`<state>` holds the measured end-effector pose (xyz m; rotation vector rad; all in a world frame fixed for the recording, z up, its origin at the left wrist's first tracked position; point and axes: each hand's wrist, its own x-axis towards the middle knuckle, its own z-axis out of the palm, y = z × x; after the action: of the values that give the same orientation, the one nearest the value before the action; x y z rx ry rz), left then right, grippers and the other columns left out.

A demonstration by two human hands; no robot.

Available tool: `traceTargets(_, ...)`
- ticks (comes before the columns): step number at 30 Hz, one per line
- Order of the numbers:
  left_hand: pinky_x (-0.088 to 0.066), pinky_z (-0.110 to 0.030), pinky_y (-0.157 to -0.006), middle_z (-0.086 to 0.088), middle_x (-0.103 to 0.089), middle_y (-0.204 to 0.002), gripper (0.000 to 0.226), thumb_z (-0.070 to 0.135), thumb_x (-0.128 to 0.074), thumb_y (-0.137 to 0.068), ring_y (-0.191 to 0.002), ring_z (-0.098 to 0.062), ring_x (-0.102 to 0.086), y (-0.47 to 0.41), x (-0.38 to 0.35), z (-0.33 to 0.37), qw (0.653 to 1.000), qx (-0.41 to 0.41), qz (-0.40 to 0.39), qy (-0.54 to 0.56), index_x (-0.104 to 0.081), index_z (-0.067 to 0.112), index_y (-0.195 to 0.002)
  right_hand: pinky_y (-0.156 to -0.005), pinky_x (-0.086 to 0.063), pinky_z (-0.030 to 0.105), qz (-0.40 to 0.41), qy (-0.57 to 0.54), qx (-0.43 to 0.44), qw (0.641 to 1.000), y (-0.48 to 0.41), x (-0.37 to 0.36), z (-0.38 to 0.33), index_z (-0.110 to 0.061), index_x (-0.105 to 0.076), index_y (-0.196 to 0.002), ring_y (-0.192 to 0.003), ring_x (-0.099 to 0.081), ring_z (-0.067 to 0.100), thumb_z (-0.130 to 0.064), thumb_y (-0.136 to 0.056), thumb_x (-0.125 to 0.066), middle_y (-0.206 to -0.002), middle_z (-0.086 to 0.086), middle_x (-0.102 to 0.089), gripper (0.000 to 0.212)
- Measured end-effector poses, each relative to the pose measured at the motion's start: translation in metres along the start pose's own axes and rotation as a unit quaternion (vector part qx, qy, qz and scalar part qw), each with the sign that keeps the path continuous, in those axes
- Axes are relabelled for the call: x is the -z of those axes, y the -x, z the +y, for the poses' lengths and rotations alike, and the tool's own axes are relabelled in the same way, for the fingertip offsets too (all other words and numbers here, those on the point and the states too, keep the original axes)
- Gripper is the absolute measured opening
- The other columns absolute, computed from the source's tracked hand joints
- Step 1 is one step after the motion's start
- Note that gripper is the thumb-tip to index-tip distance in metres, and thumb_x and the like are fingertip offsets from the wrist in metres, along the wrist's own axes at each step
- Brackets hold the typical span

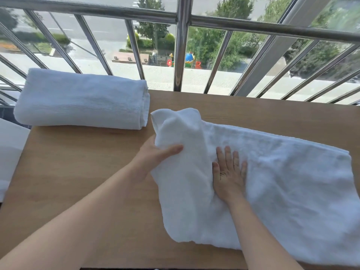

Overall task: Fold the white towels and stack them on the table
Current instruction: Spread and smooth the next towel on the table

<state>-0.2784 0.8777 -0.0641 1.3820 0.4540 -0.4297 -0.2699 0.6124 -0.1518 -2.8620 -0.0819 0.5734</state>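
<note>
Head view: on the wood counter [78, 172], one folded towel [81, 100] and one spread towel [282, 182], white terry. Left hand [153, 158] grips the latter's lifted end; right hand [228, 176] seemingly presses it, fingers flat.

Fluffy cloth towel [272, 172], matt, seemingly wooden table [87, 172]
</note>
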Motion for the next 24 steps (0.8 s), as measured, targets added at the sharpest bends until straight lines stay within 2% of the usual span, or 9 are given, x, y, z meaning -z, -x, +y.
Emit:
traceTargets(3,-0.056,-0.044,-0.093,0.0,-0.075,-0.115,0.07,0.054,-0.089,-0.065,-0.104,-0.021,-0.073,0.003,0.025,-0.001,0.999,0.04,0.02,-0.021,-0.068,0.019,-0.122,-0.12,0.019,0.045,-0.003,0.027,-0.004,1.0,-0.002,0.001,0.001,-0.046,0.02,-0.153,-0.15,0.024,0.011,-0.057,-0.096,-0.002,-0.162,-0.018,0.025,0.062)
traceTargets(7,-0.055,-0.041,-0.095,-0.004,-0.075,-0.116,0.057,0.044,-0.088,-0.069,-0.104,-0.022,-0.073,0.004,0.037,-0.016,0.995,0.091,0.016,0.026,-0.072,0.02,-0.118,-0.12,0.016,0.049,-0.011,0.037,-0.025,0.999,0.0,0.004,-0.007,-0.043,0.015,-0.156,-0.151,0.025,0.014,-0.054,-0.101,-0.015,-0.164,-0.012,0.024,0.063)
traceTargets(10,-0.055,-0.043,-0.094,0.004,-0.071,-0.125,0.054,0.039,-0.085,-0.08,-0.114,-0.021,-0.069,-0.001,0.045,-0.027,0.989,0.121,-0.084,0.005,-0.061,0.037,-0.129,-0.119,0.02,0.048,0.023,-0.034,-0.032,0.999,0.011,0.002,-0.034,-0.043,0.004,-0.158,-0.153,0.018,0.02,-0.056,-0.101,-0.022,-0.167,-0.007,0.017,0.064)
traceTargets(12,-0.058,-0.043,-0.089,0.0,-0.07,-0.127,0.06,0.035,-0.084,-0.082,-0.115,-0.025,-0.068,-0.002,0.052,-0.032,0.984,0.134,-0.119,0.012,-0.055,0.037,-0.135,-0.117,0.024,0.048,0.027,-0.049,-0.011,0.998,0.025,-0.008,-0.058,-0.046,0.005,-0.157,-0.153,0.021,0.021,-0.059,-0.1,-0.021,-0.166,-0.008,0.018,0.064)
traceTargets(15,-0.061,-0.035,-0.079,0.007,-0.074,-0.115,0.06,0.042,-0.091,-0.071,-0.102,-0.018,-0.073,0.001,0.062,-0.039,0.991,0.107,-0.058,-0.048,-0.062,0.036,-0.123,-0.116,0.023,0.055,0.02,0.006,-0.017,1.0,0.044,-0.033,-0.078,-0.044,0.02,-0.154,-0.148,0.032,0.026,-0.065,-0.097,-0.011,-0.162,-0.009,0.031,0.068)
traceTargets(17,-0.059,-0.026,-0.07,0.022,-0.073,-0.101,0.057,0.053,-0.091,-0.062,-0.088,-0.005,-0.073,0.006,0.068,-0.046,0.985,0.083,0.025,-0.148,-0.062,0.042,-0.11,-0.118,0.019,0.058,0.035,0.038,-0.02,0.998,0.049,-0.041,-0.076,-0.043,0.021,-0.154,-0.149,0.031,0.028,-0.067,-0.096,-0.008,-0.163,-0.009,0.03,0.069)
traceTargets(18,-0.058,-0.027,-0.071,0.023,-0.073,-0.097,0.057,0.058,-0.089,-0.059,-0.085,-0.003,-0.073,0.007,0.071,-0.053,0.978,0.086,0.053,-0.183,-0.063,0.042,-0.107,-0.118,0.017,0.059,0.041,0.05,-0.014,0.998,0.05,-0.043,-0.072,-0.043,0.02,-0.154,-0.15,0.028,0.028,-0.068,-0.095,-0.007,-0.164,-0.009,0.027,0.07)
traceTargets(21,-0.06,-0.044,-0.084,0.011,-0.077,-0.094,0.053,0.065,-0.085,-0.061,-0.086,-0.012,-0.075,0.01,0.077,-0.07,0.972,0.121,0.035,-0.199,-0.074,0.029,-0.098,-0.12,0.011,0.06,0.057,0.07,0.013,0.996,0.051,-0.042,-0.057,-0.042,0.008,-0.158,-0.153,0.018,0.027,-0.068,-0.094,-0.012,-0.167,-0.01,0.014,0.071)
traceTargets(24,-0.06,-0.041,-0.084,0.009,-0.078,-0.092,0.049,0.069,-0.082,-0.062,-0.084,-0.011,-0.075,0.002,0.071,-0.066,0.975,0.102,0.006,-0.195,-0.076,0.029,-0.09,-0.12,0.008,0.06,0.062,0.071,0.029,0.995,0.046,-0.036,-0.044,-0.041,-0.002,-0.159,-0.155,0.009,0.027,-0.066,-0.094,-0.019,-0.168,-0.01,0.005,0.072)
